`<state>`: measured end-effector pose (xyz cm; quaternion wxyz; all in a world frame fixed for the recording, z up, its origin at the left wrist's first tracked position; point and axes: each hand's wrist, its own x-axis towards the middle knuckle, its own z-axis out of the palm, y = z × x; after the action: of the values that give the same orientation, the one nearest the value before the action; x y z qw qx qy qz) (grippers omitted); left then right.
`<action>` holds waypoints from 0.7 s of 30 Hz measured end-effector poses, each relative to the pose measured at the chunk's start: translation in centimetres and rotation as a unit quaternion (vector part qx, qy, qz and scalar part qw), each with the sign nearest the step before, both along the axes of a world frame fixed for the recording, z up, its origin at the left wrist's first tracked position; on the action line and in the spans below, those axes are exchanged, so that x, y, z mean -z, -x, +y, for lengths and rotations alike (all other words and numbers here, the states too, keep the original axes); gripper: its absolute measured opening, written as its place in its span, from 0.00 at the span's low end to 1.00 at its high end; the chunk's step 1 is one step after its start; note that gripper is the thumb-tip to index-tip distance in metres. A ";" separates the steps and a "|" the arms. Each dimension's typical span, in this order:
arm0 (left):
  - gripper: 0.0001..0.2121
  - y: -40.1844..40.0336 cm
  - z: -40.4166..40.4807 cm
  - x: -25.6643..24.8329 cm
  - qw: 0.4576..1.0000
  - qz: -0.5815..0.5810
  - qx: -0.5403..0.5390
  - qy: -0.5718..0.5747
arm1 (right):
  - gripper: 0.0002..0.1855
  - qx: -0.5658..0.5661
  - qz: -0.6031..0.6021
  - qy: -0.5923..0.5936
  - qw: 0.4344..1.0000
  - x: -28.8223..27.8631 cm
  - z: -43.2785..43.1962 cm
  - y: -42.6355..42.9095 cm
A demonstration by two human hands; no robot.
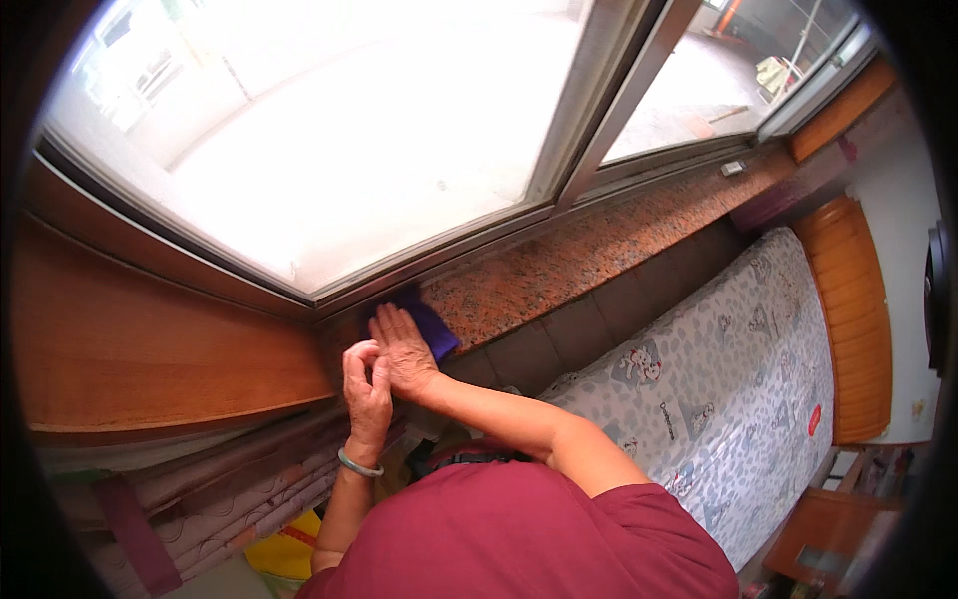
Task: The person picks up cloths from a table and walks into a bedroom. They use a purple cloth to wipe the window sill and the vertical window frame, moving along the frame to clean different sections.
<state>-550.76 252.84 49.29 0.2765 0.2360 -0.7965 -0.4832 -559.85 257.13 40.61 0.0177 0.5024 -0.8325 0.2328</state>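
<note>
My right hand (404,356) lies palm down on a purple cloth (432,327), holding it against the left end of a speckled granite windowsill (554,277). Part of the cloth is hidden under the fingers. My left hand (367,397), with a pale green bangle (360,463) on its wrist, is raised just beside the right hand. Its fingers are curled, a gap shows between thumb and forefinger, and nothing is visible in it. Whether the two hands touch I cannot tell.
A metal-framed sliding window (449,239) rises behind the sill. Brown wood panelling (172,337) borders it at left, above a gathered curtain (224,494). On the sill's far right sits a small white object (733,168). A bed with a patterned sheet (718,389) stands at right.
</note>
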 end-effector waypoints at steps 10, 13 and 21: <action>0.27 3.7 1.7 6.8 0.896 -0.258 0.029 0.360 | 0.15 -0.043 -0.127 0.231 0.964 -2.4 16.9 2.1; 0.30 3.6 1.6 7.1 0.876 -0.271 0.053 0.395 | 0.07 0.038 -0.163 0.153 0.974 1.0 24.6 0.5; 0.32 -1.4 -3.9 5.0 0.859 -0.310 0.129 0.387 | 0.10 0.401 -0.422 -0.005 0.813 14.9 42.9 -5.9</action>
<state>-549.33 248.95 44.33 0.0193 0.1430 -0.9871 -0.0694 -553.96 300.08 25.71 -0.2463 -0.0240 -0.8868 0.3903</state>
